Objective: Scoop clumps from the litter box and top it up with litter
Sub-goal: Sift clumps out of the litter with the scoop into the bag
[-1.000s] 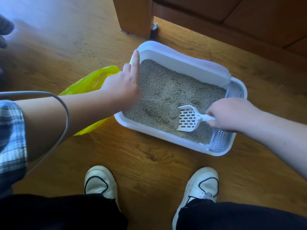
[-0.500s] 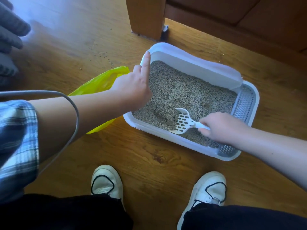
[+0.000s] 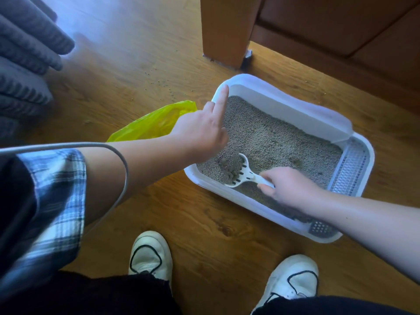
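1. The left hand [image 3: 200, 130] lies over the left edge of the litter box [image 3: 251, 78]. Its index finger is straight and lies along the white rim; the other fingers are bent. The thumb is hidden, so I cannot tell if this hand grips the rim or only rests on it.
2. The right hand [image 3: 292, 187] has its fingers curled tightly around the handle of the scoop [image 3: 244, 176].
3. The two hands are apart, and the head of the scoop is between them, just below the left hand.
4. The scoop is white plastic with long slots. It is tilted and carries a dark, lumpy clump [image 3: 227, 165] with loose grains on it.
5. The litter box is a white plastic tray with rounded corners, standing on the floor [image 3: 141, 53]. Beyond the right hand, its end has a panel [image 3: 350, 169] with fine holes.
6. The litter [image 3: 272, 137] is grey-beige and grainy, and its surface is uneven.
7. Behind the left wrist a yellow bag [image 3: 154, 121] of thin, shiny, crumpled plastic lies just beside the box.
8. The floor is brown wood with visible grain. A few grains [image 3: 168, 86] are scattered on it beyond the left hand.
9. The left arm has a checked sleeve [image 3: 56, 189], and a grey cable [image 3: 123, 164] curves over it.
10. Two white shoes [image 3: 151, 253] are below the hands.
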`<state>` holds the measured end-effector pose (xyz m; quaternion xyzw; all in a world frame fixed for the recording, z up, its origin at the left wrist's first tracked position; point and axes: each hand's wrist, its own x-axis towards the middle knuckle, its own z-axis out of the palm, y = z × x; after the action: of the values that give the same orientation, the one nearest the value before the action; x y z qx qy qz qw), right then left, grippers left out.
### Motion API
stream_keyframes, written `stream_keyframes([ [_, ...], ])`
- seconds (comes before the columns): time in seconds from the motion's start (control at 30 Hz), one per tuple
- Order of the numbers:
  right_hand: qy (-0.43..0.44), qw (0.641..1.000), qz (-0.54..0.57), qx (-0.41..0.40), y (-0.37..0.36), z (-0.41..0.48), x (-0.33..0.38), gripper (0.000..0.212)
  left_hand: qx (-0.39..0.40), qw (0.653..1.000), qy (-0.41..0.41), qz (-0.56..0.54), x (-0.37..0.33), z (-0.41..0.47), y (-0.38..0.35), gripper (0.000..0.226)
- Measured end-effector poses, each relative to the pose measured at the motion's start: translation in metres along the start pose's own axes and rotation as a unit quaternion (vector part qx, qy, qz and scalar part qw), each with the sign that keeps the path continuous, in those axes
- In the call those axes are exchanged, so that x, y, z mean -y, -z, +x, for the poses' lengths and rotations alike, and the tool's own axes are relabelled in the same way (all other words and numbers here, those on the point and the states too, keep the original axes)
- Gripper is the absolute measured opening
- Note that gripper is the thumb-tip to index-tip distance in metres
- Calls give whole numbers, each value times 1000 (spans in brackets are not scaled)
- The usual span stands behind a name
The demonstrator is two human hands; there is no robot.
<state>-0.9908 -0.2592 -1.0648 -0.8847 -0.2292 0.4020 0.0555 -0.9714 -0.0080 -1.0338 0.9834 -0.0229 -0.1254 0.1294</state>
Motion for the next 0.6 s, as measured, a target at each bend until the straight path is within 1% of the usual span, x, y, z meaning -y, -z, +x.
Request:
stream_keyframes([
  [0.23,9,998,58,13,-5,13,8,16,-18,1000,-3,19,2,1,-4,85],
  [0.47,26,997,78,16,0,8,-1,11,-17,1000,-2,14,4,0,-2,82],
  [0.6,35,997,76,5,5,0,-4,21,-9,1000,6,4,4,0,-3,82],
])
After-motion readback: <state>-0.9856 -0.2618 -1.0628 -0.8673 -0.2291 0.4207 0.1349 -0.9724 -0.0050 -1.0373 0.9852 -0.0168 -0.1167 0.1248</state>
